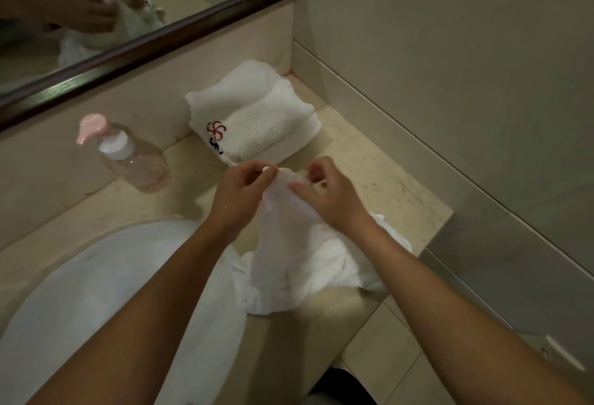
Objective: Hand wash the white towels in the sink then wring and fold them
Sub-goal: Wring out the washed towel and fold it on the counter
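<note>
Both hands up over the counter, pinching the top edge of a white towel [299, 243]: left hand [239, 194] with thumb and forefinger closed on one bit of the edge, right hand [324, 194] with fingertips curled on the edge beside it, the rest of both hands loosely bent. Lower part of towel bunched on the marble counter [385, 186], one corner hanging over the front edge, another lapping onto the rim of the sink [106, 276]. Folded towels [257, 115] with red and black embroidery stacked in the back corner, apart from the held one. Pump bottle [128, 160] upright, left of the stack. Probably squaring up for a fold. Risks: thin pinch slipping off wet terry; overhanging corner dragging the cloth off toward the floor; corner on the sink rim sliding in and getting soaked; uneven fold from the grips sitting so close together.
</note>
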Demonstrator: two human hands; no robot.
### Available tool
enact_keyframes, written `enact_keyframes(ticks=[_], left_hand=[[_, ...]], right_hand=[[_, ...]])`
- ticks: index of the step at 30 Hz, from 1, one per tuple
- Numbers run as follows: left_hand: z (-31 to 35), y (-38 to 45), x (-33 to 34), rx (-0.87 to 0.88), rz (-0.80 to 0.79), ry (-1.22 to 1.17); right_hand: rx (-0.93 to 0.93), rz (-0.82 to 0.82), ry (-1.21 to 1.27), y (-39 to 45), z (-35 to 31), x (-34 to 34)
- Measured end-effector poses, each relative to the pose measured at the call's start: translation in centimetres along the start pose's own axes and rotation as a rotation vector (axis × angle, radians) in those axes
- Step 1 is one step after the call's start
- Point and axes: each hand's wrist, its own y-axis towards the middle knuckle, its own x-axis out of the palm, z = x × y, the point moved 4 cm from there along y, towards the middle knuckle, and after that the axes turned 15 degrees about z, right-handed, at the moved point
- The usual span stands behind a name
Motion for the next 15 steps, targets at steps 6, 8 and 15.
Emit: enact_keyframes(ticks=[6, 8, 15], left_hand=[[-1.1, -0.4, 3.3, -0.27, 0.052, -0.053], [-0.8, -0.6, 5.3, -0.25, 0.031, 0.047], [-1.9, -0.9, 14.0, 0.32, -0.264, 0.776]], right_hand=[[0.36, -0.027, -0.58, -1.3, 11.7, -10.9], [0.378, -0.186, -0.492, -3.2, 12.7, -11.0], [0.448, -0.139, -0.455, -6.0, 13.1, -10.4]])
